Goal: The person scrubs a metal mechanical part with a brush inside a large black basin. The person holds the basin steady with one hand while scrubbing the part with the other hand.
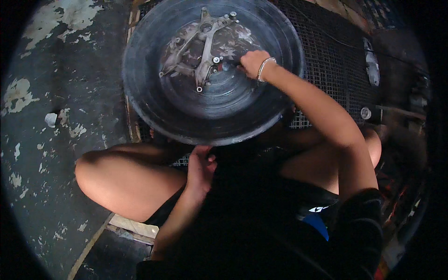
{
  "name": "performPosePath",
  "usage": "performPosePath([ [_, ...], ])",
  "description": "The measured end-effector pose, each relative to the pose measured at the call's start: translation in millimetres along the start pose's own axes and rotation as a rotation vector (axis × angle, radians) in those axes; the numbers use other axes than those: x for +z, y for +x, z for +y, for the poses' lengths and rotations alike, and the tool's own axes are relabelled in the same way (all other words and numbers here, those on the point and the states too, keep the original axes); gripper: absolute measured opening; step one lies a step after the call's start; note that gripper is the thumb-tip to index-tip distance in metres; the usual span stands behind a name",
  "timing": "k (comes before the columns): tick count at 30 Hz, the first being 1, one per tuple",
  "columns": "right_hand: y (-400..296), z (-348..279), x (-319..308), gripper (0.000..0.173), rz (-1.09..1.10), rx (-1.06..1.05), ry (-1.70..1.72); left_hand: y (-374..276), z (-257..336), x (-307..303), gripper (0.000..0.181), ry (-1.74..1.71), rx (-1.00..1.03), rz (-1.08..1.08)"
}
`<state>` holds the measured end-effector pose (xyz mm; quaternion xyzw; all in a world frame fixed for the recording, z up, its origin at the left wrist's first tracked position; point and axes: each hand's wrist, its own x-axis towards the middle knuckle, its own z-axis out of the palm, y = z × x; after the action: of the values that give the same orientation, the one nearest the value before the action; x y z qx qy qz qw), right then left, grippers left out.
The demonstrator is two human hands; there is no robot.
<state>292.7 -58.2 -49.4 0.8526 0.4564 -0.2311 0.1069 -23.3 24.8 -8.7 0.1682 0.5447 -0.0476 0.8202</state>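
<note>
A large dark round basin (pixel 224 131) lies before me, by my crossed legs. Inside it is a pale cast-metal bracket (pixel 207 45), with several arms, bolt holes and round fittings. My right hand (pixel 256 64) is in the basin, right of the bracket and apart from it. Its fingers are curled inward, and whether something small is held in them is hidden. Against the basin's near rim is my left hand (pixel 202 168); some of its fingers pass out of sight beneath the rim. Murky dark residue with pale streaks (pixel 241 36) covers the basin's bottom.
Black perforated matting (pixel 325 59) runs under and beyond the basin. To the left lies dark flooring (pixel 77 105) with worn pale patches and a small pale scrap (pixel 51 120). A long pale object (pixel 371 63) and a small round wheel-like part (pixel 365 112) are at the right.
</note>
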Motion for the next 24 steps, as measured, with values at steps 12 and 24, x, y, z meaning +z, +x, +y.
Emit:
performPosePath([
  [12,69,63,0,0.029,0.038,0.295,0.103,28,24,-19,0.01,-0.295,0.04,0.185],
  [24,100,49,32,0.029,0.03,0.377,0.26,-1,30,-2,0.011,-0.121,0.038,0.199],
])
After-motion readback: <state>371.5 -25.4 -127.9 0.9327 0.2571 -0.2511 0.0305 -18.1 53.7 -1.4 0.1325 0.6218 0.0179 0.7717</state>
